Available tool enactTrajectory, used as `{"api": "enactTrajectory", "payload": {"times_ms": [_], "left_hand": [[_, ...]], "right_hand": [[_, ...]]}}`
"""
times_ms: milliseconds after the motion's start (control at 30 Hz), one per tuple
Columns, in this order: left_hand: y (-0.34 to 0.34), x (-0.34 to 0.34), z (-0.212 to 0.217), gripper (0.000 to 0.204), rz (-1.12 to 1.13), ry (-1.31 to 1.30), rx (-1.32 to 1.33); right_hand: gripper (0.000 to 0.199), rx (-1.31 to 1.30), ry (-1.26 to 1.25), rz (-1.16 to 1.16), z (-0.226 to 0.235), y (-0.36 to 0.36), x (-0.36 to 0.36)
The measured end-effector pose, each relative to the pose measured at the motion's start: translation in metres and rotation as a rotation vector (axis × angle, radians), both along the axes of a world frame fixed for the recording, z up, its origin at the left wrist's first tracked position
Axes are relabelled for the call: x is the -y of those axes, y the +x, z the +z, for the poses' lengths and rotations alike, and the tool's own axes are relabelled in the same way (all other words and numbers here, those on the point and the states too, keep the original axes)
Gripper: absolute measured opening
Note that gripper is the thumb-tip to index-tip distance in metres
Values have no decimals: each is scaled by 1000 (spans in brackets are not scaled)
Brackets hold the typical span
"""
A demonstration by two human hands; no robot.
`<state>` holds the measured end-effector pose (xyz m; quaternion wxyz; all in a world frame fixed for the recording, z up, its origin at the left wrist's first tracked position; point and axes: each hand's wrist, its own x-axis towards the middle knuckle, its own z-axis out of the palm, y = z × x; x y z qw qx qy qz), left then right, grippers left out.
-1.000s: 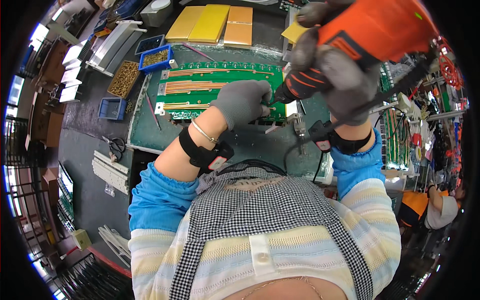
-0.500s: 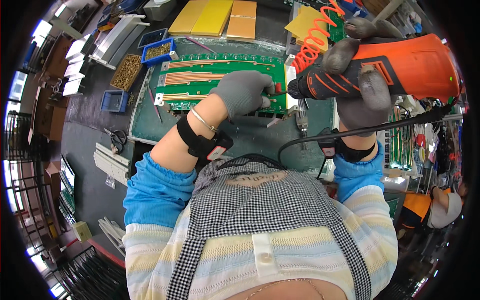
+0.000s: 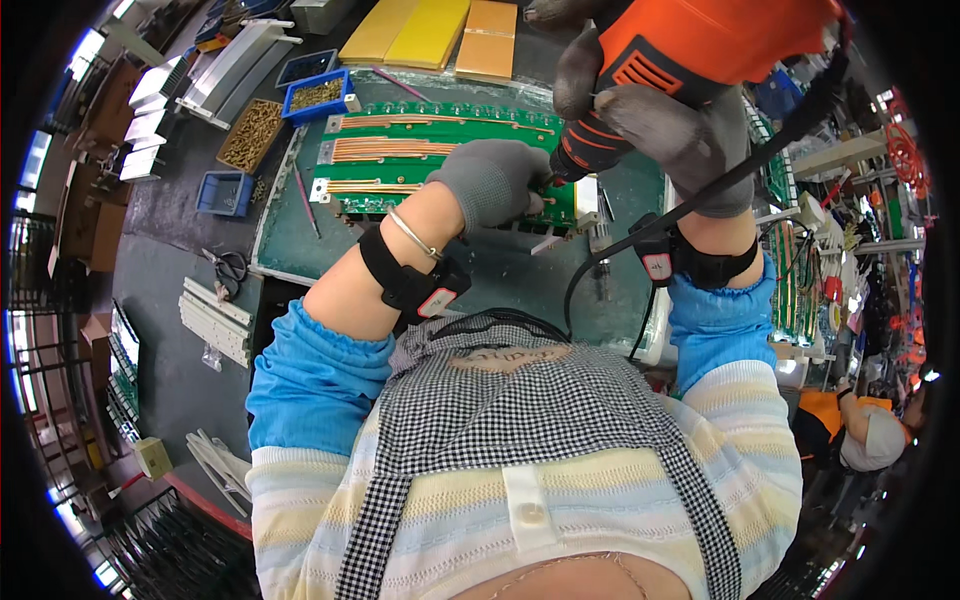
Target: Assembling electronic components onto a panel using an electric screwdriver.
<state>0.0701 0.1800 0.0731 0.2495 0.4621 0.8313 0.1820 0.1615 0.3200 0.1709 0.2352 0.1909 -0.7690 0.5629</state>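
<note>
A green circuit board (image 3: 400,174) with rows of copper bars (image 3: 385,150) lies on the table in front of me. My left hand (image 3: 490,185), in a grey glove, rests on its right end. The fingers are closed in a pinch, and what they hold is hidden. In my right hand (image 3: 690,145), also gloved, is an orange and black power screwdriver (image 3: 720,40) with a black cord. It tilts down toward the board, its nose beside my left fingertips. Fingers and tool hide the contact point.
Left of the board are a blue bin (image 3: 318,95) and a tan tray (image 3: 250,135) of small brass-coloured parts, another blue bin (image 3: 226,193) and scissors (image 3: 231,272). Yellow boards (image 3: 410,35) lie behind. A metal-nosed tool (image 3: 600,240) lies at right. The black cord (image 3: 690,205) crosses my right wrist.
The power screwdriver has swung from nearly level to a steeper tilt, its body rising and moving left with my right hand. My left hand stays at the board's right end.
</note>
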Motion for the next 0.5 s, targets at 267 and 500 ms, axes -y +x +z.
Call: {"api": "enactTrajectory", "payload": {"times_ms": [267,500], "left_hand": [[-2,3,5,28,-34,2,-44],[0,2,17,24,-38,-96,6]], "right_hand": [[31,-30,-13,-83,-2,-4,17],[45,98,-52,19,-10,-22,22]]}}
